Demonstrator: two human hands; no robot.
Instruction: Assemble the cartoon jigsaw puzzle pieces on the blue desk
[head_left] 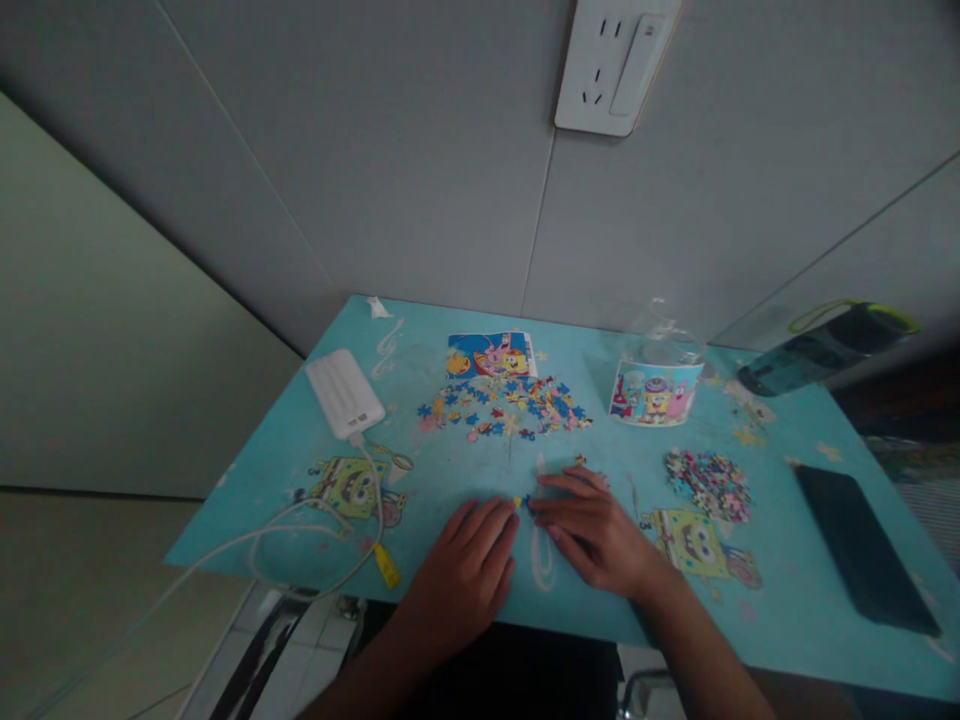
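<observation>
My left hand [476, 550] rests on the table, its fingers bent close together and their tips against a small yellow jigsaw piece [517, 502]. My right hand [596, 525] comes in from the other side, its fingertips on a small blue jigsaw piece [528, 503] right beside the yellow one. The fingers partly cover both pieces, and I cannot tell whether they are joined. Another loose piece [580, 460] lies just beyond my right hand. Farther back spreads a heap of blue and yellow jigsaw pieces [517, 408], in front of a cartoon picture card [491, 355].
A clear container with a cartoon label [656, 393] stands behind a pink-toned pile of pieces [709, 484]. At right are a dark phone [866, 550] and a tilted-looking bottle [825, 350]. A white power bank [345, 393] with a cable [379, 490] lies at left. A wall backs the table [450, 470].
</observation>
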